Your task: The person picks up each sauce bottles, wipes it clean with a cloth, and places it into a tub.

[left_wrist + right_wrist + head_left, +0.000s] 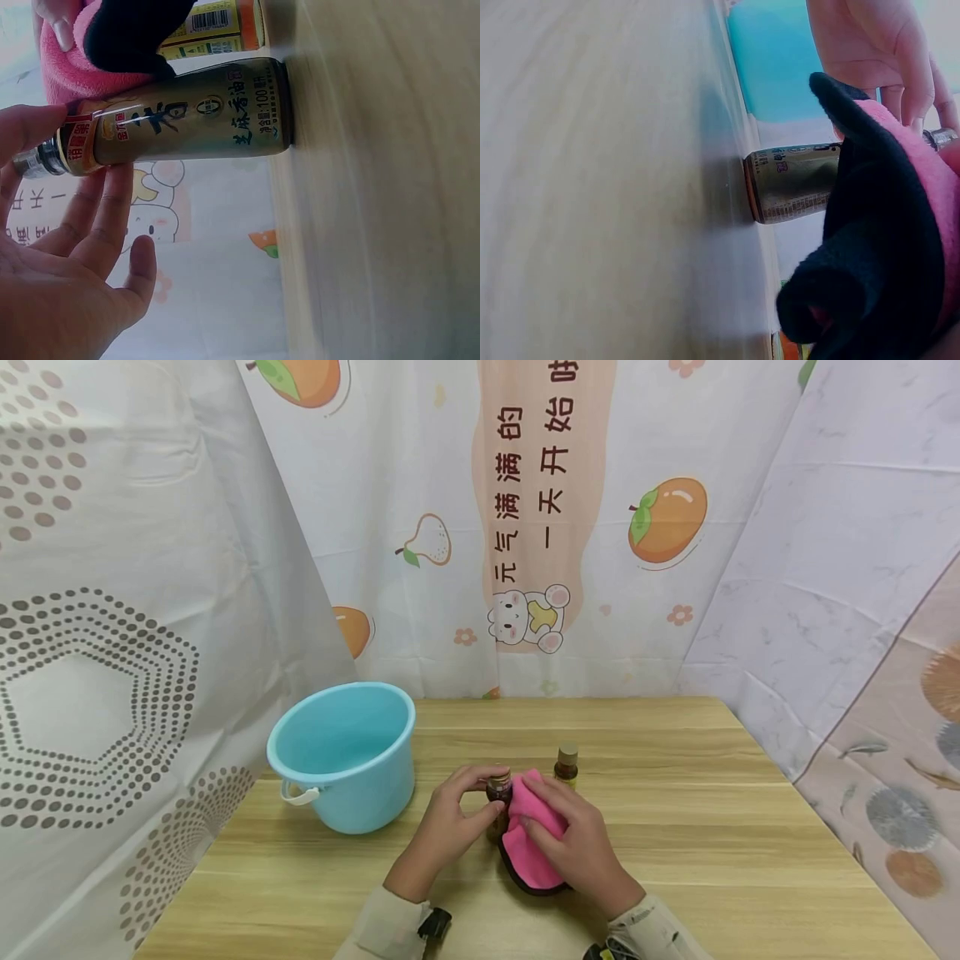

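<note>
A small sesame oil bottle (pixel 498 790) with a brown-and-gold label stands upright on the table, its label plain in the left wrist view (pixel 196 114). My left hand (pixel 447 823) holds it around the neck and cap between thumb and fingers. Bunched in my right hand (pixel 583 846) is a pink cloth (pixel 528 862) with a black edge, pressed against the bottle's upper right side. Black fabric of the cloth (pixel 881 217) hides part of the bottle (pixel 791 182) in the right wrist view. Behind the right hand stands a second dark bottle (pixel 567 763) with a yellow label, partly hidden.
A light blue bucket (pixel 367 789) with a white handle stands on the left of the wooden table (pixel 705 810). Printed curtains (pixel 427 627) hang behind the table and along both sides.
</note>
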Motion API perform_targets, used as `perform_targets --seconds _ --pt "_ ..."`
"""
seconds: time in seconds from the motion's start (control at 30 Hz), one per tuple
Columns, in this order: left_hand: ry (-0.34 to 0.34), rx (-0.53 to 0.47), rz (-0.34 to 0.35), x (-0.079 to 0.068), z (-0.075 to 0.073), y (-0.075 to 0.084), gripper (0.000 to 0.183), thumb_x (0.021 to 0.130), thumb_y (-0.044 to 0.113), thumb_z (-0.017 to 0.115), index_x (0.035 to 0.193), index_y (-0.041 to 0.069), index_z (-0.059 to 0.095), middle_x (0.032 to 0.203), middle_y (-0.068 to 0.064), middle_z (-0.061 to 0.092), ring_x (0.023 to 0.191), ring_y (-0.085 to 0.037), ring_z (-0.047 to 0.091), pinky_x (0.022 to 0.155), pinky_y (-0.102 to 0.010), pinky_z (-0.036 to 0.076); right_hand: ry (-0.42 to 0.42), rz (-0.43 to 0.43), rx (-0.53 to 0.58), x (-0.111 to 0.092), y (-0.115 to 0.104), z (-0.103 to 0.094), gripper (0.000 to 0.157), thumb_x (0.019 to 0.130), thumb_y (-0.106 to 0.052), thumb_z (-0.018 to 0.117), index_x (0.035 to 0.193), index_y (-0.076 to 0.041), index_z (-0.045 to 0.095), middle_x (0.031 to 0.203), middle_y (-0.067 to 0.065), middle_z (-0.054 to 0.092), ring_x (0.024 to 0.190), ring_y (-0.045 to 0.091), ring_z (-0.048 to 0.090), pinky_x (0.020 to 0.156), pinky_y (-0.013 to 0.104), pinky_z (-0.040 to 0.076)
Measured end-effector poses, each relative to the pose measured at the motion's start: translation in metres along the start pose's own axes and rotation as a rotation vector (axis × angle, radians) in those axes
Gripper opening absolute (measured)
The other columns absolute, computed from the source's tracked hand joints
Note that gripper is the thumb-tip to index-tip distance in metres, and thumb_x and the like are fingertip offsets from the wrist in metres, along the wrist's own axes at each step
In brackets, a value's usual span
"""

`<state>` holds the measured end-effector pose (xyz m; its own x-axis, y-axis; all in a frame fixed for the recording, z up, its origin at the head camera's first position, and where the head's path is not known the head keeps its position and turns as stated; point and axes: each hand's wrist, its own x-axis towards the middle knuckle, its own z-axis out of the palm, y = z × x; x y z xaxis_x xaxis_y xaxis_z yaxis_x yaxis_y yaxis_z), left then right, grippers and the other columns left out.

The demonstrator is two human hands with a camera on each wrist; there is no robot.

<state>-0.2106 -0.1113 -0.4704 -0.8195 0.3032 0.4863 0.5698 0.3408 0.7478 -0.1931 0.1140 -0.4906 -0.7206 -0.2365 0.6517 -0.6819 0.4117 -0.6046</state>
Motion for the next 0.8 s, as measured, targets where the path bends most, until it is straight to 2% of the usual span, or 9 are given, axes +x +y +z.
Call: perform_targets --seconds 0.23,0.5,0.67,0.8 --pt "-0.002 0.008 -0.026 -0.0009 0.0003 0.0013 0.048 0.094 0.015 0.078 0.135 0.036 0.065 0.137 0.015 0.060 0.131 -0.014 0.057 0.109 -0.051 0.048 -0.038 0.059 -0.037 -0.0010 0.0010 -0.0003 0.054 0.089 -0.016 0.083 0.140 -0.018 0.066 0.141 0.006 0.065 0.122 0.021 0.066 0.090 0.034 0.061" --pt "0.001 0.021 -0.035 -0.0019 0.0003 -0.0002 0.045 0.094 0.017 0.078 0.136 0.029 0.066 0.135 0.013 0.059 0.128 -0.013 0.057 0.108 -0.052 0.047 -0.121 0.174 -0.107 -0.0025 0.0003 0.0001 0.054 0.089 -0.021 0.084 0.140 -0.021 0.067 0.143 0.007 0.064 0.125 0.023 0.065 0.094 0.038 0.059" --pt "0.013 0.035 -0.032 -0.0018 0.0005 0.0008 0.049 0.093 0.017 0.079 0.135 0.037 0.065 0.134 0.011 0.060 0.122 -0.013 0.059 0.102 -0.050 0.048 -0.150 0.210 -0.112 -0.0028 0.0000 0.0004 0.053 0.089 -0.022 0.084 0.140 -0.022 0.067 0.144 0.008 0.063 0.127 0.024 0.064 0.095 0.039 0.059" --pt "0.008 0.046 -0.058 -0.0017 0.0002 0.0016 0.049 0.093 0.022 0.080 0.135 0.040 0.064 0.133 0.014 0.059 0.117 -0.012 0.058 0.098 -0.051 0.046 -0.182 0.239 -0.114 -0.0027 0.0012 0.0010 0.053 0.089 -0.022 0.083 0.140 -0.020 0.067 0.143 0.008 0.064 0.121 0.020 0.066 0.091 0.034 0.059"
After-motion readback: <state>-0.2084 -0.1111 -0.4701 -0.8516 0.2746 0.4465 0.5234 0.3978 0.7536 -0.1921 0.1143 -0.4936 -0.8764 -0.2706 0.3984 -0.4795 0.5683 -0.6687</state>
